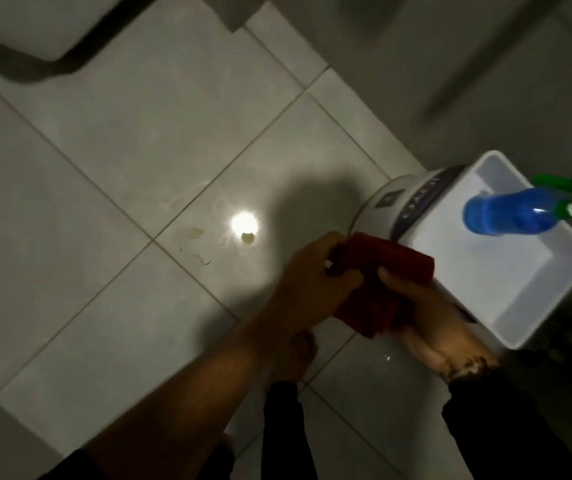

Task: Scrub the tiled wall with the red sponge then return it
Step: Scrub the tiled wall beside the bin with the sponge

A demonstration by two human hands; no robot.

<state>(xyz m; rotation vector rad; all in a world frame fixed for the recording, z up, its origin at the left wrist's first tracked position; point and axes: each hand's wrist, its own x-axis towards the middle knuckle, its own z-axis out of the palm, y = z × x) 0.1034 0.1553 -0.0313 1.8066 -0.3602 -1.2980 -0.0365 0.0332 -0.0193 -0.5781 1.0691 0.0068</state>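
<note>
The red sponge [381, 271], a flat dark red pad, is held low over the white tiled floor [121, 168], just left of a white tub. My left hand [312, 275] grips its left end from above. My right hand [423, 313] holds it from underneath, thumb on top; a black sleeve covers that wrist. The lower part of the sponge hangs between my two hands. The view is dim and blurred, and I cannot make out the tiled wall clearly.
A white rectangular tub [554, 271] stands at the right on a white unit with a dark label [416, 202]. A blue spray bottle [509, 211] with a green trigger lies across the tub's far corner. Small yellowish scraps [248, 238] lie beside a bright light reflection on the floor.
</note>
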